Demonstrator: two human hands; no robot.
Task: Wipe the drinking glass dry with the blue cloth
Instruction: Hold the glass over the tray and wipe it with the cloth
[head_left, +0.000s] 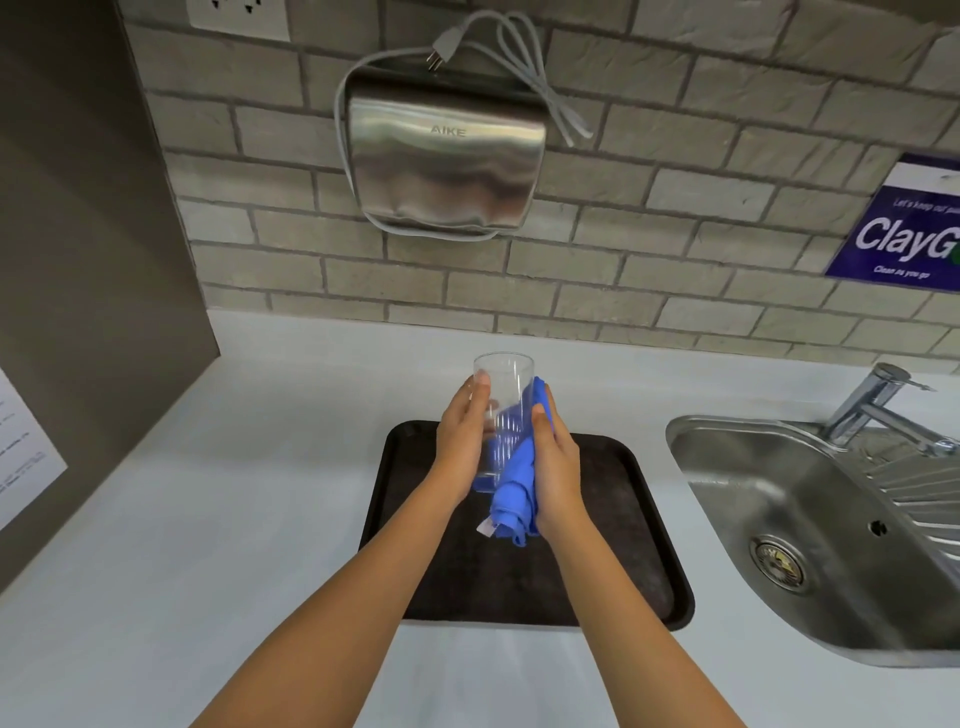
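Note:
A clear drinking glass (503, 387) is held in the air above a dark tray (623, 519), its open mouth pointing away from me. My left hand (462, 431) grips the glass along its left side. My right hand (558, 467) presses the blue cloth (514, 488) against the right side of the glass. The cloth wraps under the glass base and hangs down in a bunch, with a small white label at its lower end. Part of the cloth shows through the glass wall.
The tray lies on a white counter (234, 493). A steel sink (810, 535) with a tap (878, 410) is at the right. On the brick wall ahead hangs a metal hand dryer (447, 156). A dark panel (88, 260) stands at the left.

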